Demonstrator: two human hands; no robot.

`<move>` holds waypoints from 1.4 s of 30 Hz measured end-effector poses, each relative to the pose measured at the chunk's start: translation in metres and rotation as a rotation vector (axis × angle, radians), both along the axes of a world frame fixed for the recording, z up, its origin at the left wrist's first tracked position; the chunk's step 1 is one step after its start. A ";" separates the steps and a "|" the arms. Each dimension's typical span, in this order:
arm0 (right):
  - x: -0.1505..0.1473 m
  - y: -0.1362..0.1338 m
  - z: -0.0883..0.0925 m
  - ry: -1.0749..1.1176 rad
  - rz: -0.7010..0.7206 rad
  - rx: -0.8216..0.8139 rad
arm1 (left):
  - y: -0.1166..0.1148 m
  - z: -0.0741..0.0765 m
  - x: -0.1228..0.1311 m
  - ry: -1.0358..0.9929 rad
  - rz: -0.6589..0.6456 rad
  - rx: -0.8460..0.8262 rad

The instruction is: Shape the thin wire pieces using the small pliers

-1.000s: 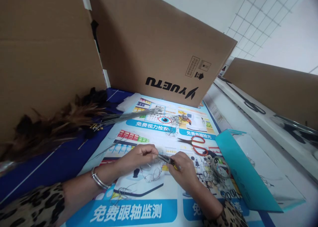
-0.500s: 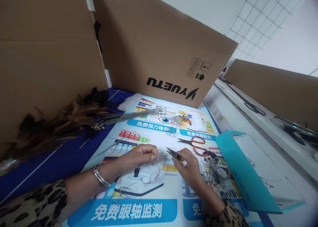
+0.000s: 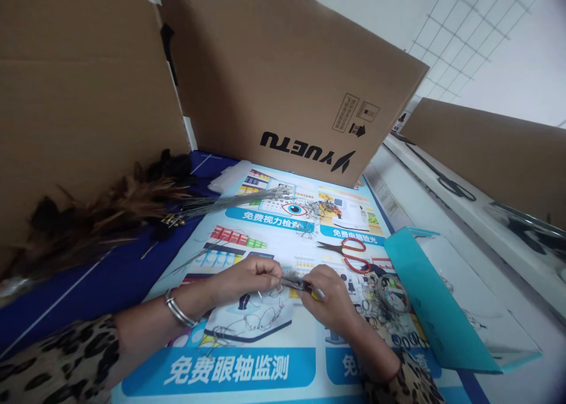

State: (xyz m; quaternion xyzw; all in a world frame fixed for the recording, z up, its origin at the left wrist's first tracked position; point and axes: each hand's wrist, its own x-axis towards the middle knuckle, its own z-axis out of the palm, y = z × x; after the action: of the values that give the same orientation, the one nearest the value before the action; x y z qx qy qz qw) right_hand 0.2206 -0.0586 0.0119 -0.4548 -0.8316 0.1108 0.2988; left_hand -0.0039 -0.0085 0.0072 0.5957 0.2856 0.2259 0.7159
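My left hand (image 3: 250, 275) is closed in a pinch on a thin wire chain (image 3: 264, 317) that hangs down in loops over the printed poster (image 3: 247, 368). My right hand (image 3: 329, 298) is closed on small pliers (image 3: 294, 283) with a yellow handle. The plier tips touch the wire right at my left fingertips. A silver bracelet sits on my left wrist. Both sleeves are leopard print.
Red-handled scissors (image 3: 349, 255) lie just beyond my right hand. A heap of metal rings and wire bits (image 3: 382, 306) sits to the right, beside a teal folder (image 3: 435, 309). Brown feathers (image 3: 101, 215) and a bundle of wires (image 3: 234, 200) lie at left. Cardboard walls (image 3: 283, 79) stand behind.
My right hand drew the pliers away from the wire half a second ago and has now brought their tips back to my left fingertips. The wire loops have shifted slightly.
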 end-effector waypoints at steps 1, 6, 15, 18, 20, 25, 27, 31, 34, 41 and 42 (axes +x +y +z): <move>0.000 0.000 0.000 0.001 0.010 -0.007 | 0.000 -0.001 -0.001 0.000 -0.017 -0.002; 0.001 0.000 0.002 -0.019 0.050 -0.033 | 0.002 -0.004 -0.004 -0.035 -0.073 -0.030; 0.006 0.004 0.003 0.000 0.041 -0.036 | 0.002 -0.001 -0.003 -0.158 -0.073 -0.126; 0.002 0.001 0.003 -0.006 0.040 -0.058 | 0.001 0.001 -0.002 -0.139 -0.077 -0.108; -0.001 -0.001 0.004 -0.001 0.040 -0.064 | 0.001 0.001 -0.002 -0.125 -0.071 -0.110; -0.004 -0.003 0.007 0.005 0.053 -0.046 | 0.002 -0.002 -0.004 -0.089 -0.099 -0.102; -0.005 -0.004 0.008 0.000 0.053 -0.042 | 0.003 -0.004 -0.004 -0.074 -0.107 -0.092; -0.007 -0.006 0.008 -0.021 0.047 -0.051 | 0.004 -0.005 -0.005 -0.052 -0.134 -0.086; -0.007 -0.007 0.006 -0.047 0.031 -0.046 | 0.004 -0.005 -0.006 -0.050 -0.134 -0.087; -0.007 -0.010 0.008 -0.146 -0.031 0.006 | 0.004 -0.007 -0.005 -0.040 -0.076 -0.046; -0.008 -0.011 0.009 -0.164 -0.048 0.012 | 0.004 -0.007 -0.005 -0.038 -0.063 -0.039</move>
State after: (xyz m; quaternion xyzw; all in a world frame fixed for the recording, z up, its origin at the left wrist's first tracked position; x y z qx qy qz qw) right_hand 0.2130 -0.0691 0.0207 -0.4803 -0.8428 0.0613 0.2351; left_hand -0.0091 -0.0048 0.0001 0.5858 0.2574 0.2087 0.7396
